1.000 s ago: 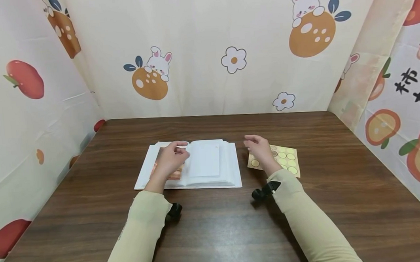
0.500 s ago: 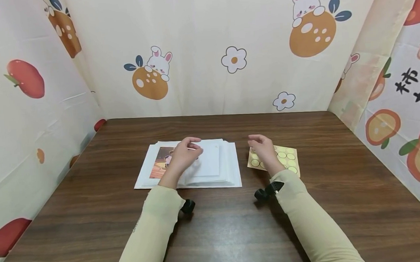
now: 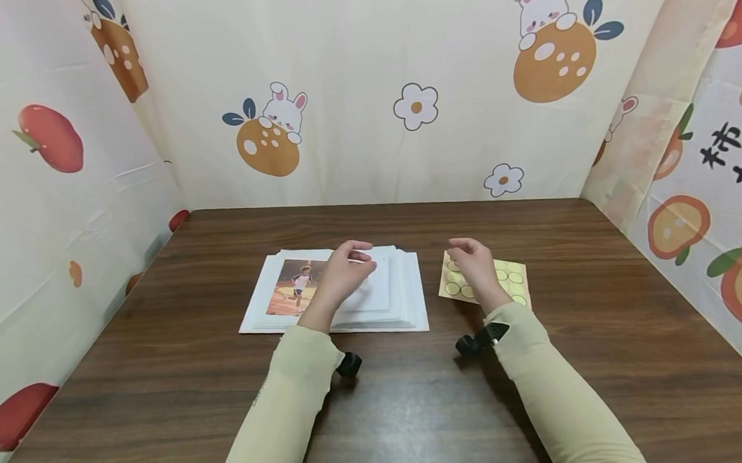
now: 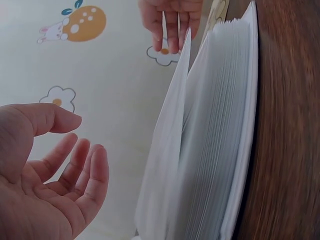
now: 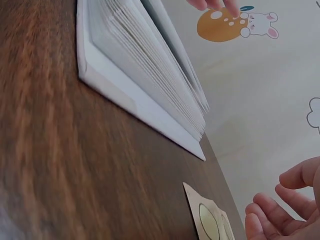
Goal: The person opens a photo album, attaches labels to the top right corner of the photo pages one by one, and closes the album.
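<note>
An open white photo album (image 3: 406, 306) lies on the table, its thick stack of pages (image 4: 212, 135) seen edge-on in the left wrist view. On its left page is a photo (image 3: 295, 288) of a running figure. My left hand (image 3: 343, 275) hovers above the album's middle, fingers loosely bent with nothing between them. Above the sticker sheet (image 3: 512, 280), yellowish with round stickers, hangs my right hand (image 3: 476, 268); its fingers are relaxed and hold nothing. The right hand covers part of that sheet. In the right wrist view the sheet (image 5: 210, 220) lies beside the album's corner.
The brown wood-grain table (image 3: 405, 397) extends around the album and sheet. A cream curtain (image 3: 349, 51) with printed rabbits and flowers hangs behind it, with printed cloth at both sides. A black wrist camera (image 3: 349, 365) sits under the left sleeve.
My left hand has moved right, from over the photo to the album's middle, uncovering the photo. The right hand has shifted slightly right over the sticker sheet.
</note>
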Available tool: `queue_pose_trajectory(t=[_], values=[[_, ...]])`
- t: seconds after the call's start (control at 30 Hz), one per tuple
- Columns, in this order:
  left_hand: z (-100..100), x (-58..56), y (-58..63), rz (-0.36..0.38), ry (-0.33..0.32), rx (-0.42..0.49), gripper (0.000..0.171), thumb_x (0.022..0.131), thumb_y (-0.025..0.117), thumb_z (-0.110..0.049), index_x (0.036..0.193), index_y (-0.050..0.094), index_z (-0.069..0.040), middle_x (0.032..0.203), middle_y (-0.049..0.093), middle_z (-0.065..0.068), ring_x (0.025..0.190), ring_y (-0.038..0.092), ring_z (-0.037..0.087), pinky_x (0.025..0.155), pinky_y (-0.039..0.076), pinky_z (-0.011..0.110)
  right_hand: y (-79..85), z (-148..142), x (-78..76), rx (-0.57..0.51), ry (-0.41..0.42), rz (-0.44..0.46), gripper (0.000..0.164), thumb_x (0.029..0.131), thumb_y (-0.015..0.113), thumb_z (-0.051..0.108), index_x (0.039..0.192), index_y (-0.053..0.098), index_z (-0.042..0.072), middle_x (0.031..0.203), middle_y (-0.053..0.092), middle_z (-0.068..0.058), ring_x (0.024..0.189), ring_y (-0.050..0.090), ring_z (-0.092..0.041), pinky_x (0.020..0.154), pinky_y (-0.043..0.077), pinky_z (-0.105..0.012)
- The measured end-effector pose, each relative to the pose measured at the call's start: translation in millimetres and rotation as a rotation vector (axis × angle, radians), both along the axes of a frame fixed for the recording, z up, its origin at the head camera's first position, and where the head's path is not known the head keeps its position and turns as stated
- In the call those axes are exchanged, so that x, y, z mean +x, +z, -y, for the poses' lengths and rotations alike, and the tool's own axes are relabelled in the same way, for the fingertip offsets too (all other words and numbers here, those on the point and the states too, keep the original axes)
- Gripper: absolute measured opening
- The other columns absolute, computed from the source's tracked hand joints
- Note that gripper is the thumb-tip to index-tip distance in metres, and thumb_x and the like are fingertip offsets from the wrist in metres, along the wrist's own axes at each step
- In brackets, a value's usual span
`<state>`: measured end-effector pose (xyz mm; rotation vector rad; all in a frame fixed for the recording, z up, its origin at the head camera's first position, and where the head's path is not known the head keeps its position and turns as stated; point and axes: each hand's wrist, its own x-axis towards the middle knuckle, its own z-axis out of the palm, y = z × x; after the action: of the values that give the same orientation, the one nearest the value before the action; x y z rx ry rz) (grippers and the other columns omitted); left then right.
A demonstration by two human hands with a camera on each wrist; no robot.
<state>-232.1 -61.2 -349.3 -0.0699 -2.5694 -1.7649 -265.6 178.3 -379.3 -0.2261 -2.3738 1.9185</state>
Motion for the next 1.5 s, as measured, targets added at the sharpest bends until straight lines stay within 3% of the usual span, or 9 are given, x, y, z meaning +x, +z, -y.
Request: queue_pose_trajectory(t=[0.27,0.47,0.73,1.0,1.27,1.5], values=[[-9,0.5,0.9,0.012,0.002,-0.025,0.033,0.084,0.066,-0.012,0.116,0.060,-0.006,0.100,0.063,0.007,0.093,0.060,0.023,0.078,0.048,0.035,-2.2,-6,1.4,0.003,-0.032,-0.002,0.036,0.090,0.049,0.006,0.124,0.053,-0.004,0.107,0.056,-0.014,0.092,0.052,-0.019,0.086,0.044,-0.034],[-16,-1.5,2.1,0.003,-0.018,-0.026,0.033,0.084,0.065,-0.012,0.116,0.060,-0.007,0.104,0.062,0.007,0.096,0.060,0.023,0.081,0.048,0.036,-1.7,-11,4.1,0.003,-0.039,0.004,0.037,0.091,0.048,0.007,0.126,0.051,-0.004,0.115,0.053,-0.017,0.097,0.051,-0.021,0.091,0.042,-0.037],[-31,-2.2,3.6,0.007,-0.054,-0.011,0.034,0.084,0.064,-0.014,0.117,0.059,-0.008,0.109,0.061,0.007,0.100,0.060,0.022,0.082,0.049,0.034,-1.6,-19,6.2,0.021,-0.063,0.020,0.038,0.092,0.046,0.010,0.128,0.050,-0.002,0.118,0.052,-0.018,0.107,0.050,-0.030,0.090,0.041,-0.037],[-40,-2.1,1.9,0.027,-0.073,-0.022,0.035,0.084,0.064,-0.017,0.119,0.058,-0.012,0.114,0.059,0.006,0.103,0.059,0.020,0.082,0.049,0.035,-3.7,-22,6.9,0.027,-0.115,0.002,0.036,0.090,0.048,0.009,0.124,0.054,-0.002,0.109,0.054,-0.013,0.098,0.052,-0.025,0.079,0.044,-0.028],[-49,-4.0,0.1,0.035,-0.068,-0.019,0.037,0.085,0.063,-0.016,0.121,0.057,-0.012,0.115,0.058,0.006,0.103,0.058,0.021,0.081,0.049,0.036,-2.6,-25,6.3,0.014,-0.124,-0.011,0.037,0.089,0.047,0.008,0.124,0.053,-0.004,0.110,0.052,-0.013,0.105,0.052,-0.031,0.085,0.043,-0.033],[-58,-5.2,-5.0,0.038,-0.081,-0.013,0.040,0.084,0.062,-0.014,0.124,0.055,-0.011,0.117,0.058,0.008,0.103,0.059,0.021,0.080,0.049,0.036,-2.6,-27,7.7,0.023,-0.134,0.004,0.036,0.091,0.047,0.009,0.125,0.052,-0.003,0.109,0.051,-0.012,0.098,0.051,-0.029,0.082,0.044,-0.031]])
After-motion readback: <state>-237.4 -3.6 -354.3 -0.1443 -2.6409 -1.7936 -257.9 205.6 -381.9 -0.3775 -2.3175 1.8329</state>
